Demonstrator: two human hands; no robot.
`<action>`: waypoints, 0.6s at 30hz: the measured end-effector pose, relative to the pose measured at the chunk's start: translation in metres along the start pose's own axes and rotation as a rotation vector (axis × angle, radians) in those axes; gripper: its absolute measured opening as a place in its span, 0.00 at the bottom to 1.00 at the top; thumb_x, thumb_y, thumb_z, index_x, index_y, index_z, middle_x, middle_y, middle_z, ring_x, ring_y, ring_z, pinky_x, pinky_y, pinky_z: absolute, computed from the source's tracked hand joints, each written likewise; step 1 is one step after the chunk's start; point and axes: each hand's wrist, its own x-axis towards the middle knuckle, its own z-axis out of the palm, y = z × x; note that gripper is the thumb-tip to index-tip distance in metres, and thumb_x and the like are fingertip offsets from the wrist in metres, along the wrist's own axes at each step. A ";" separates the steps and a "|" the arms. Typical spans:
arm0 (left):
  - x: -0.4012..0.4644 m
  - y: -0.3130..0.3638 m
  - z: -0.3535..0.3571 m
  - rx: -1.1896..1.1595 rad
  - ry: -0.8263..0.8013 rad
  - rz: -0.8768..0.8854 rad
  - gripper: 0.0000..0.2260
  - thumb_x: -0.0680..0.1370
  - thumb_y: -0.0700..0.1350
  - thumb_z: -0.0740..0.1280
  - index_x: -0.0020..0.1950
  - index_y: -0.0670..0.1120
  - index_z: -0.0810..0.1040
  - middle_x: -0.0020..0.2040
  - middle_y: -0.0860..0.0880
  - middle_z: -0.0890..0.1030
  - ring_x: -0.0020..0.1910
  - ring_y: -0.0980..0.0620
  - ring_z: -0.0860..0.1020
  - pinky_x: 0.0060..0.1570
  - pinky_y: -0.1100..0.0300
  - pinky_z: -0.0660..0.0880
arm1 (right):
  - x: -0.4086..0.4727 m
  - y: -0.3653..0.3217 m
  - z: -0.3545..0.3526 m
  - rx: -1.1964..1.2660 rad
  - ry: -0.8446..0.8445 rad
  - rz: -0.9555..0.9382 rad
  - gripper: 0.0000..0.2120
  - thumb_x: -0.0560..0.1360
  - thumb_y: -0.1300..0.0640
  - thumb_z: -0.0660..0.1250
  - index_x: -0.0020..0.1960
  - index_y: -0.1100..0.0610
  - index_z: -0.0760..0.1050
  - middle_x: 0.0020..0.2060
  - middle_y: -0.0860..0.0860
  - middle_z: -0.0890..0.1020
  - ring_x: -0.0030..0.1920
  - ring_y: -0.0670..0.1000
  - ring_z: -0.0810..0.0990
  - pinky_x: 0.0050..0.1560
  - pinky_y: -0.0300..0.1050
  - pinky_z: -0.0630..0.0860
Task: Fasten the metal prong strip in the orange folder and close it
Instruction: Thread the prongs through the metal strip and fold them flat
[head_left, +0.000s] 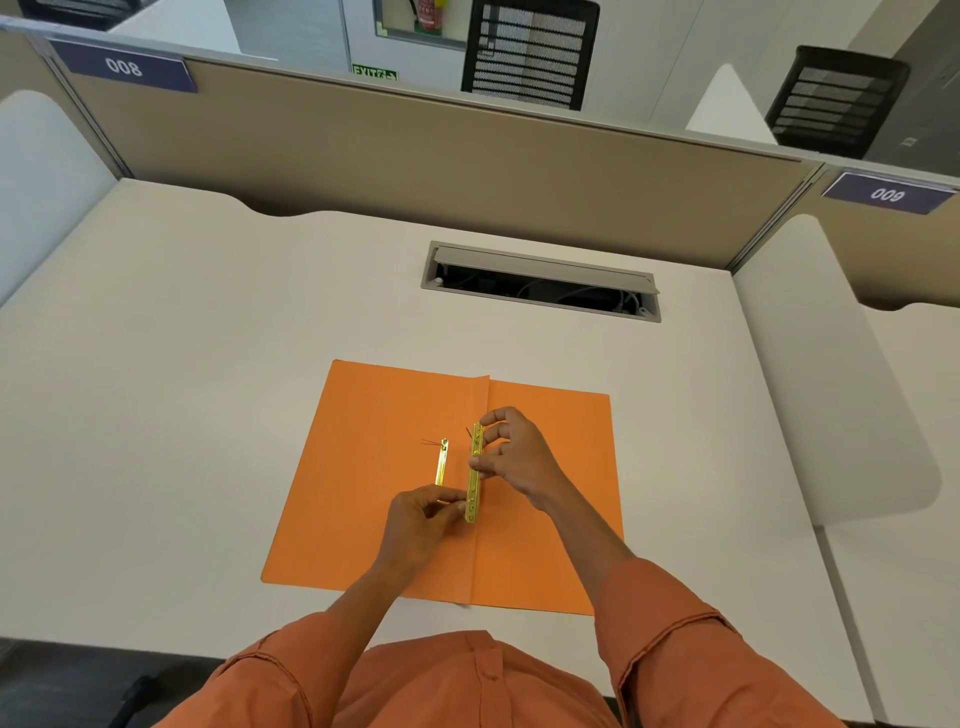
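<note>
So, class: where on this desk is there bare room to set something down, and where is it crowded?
Bare desk lies left of the orange folder, right of it, and between it and the cable hatch. It is crowded at the fold, where both hands work the gold strip.

Folder (395, 467) open on surface (182, 389), cable hatch (540, 283) behind it; prong strip (475, 470) along the fold, thin strip (441, 462) just left.

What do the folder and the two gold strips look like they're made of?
Orange folder: likely matte card, flat with a sharp centre crease. Wide strip, held by both hands: shiny brass-coloured metal, punched holes, bright glints. Thin strip lying on the folder: same gold sheen, probably thin metal.
</note>
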 end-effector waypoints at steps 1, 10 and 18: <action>0.002 0.000 -0.002 -0.028 -0.006 -0.030 0.07 0.77 0.35 0.75 0.51 0.44 0.90 0.43 0.48 0.89 0.39 0.51 0.85 0.42 0.61 0.82 | 0.000 0.000 0.000 -0.001 0.005 -0.003 0.25 0.70 0.71 0.79 0.61 0.57 0.74 0.49 0.54 0.79 0.36 0.51 0.83 0.39 0.46 0.86; 0.040 0.027 -0.004 -0.155 0.110 -0.059 0.13 0.80 0.38 0.72 0.65 0.43 0.83 0.50 0.39 0.86 0.38 0.44 0.85 0.28 0.63 0.77 | -0.003 0.001 0.005 0.021 0.036 -0.030 0.22 0.72 0.70 0.78 0.60 0.56 0.75 0.52 0.64 0.79 0.39 0.56 0.82 0.39 0.49 0.86; 0.066 0.038 0.006 -0.044 0.089 0.071 0.09 0.80 0.35 0.71 0.58 0.41 0.87 0.52 0.44 0.88 0.42 0.42 0.87 0.44 0.43 0.85 | -0.005 -0.002 0.006 0.042 0.040 -0.042 0.22 0.72 0.70 0.77 0.61 0.55 0.75 0.52 0.65 0.80 0.40 0.57 0.83 0.43 0.55 0.87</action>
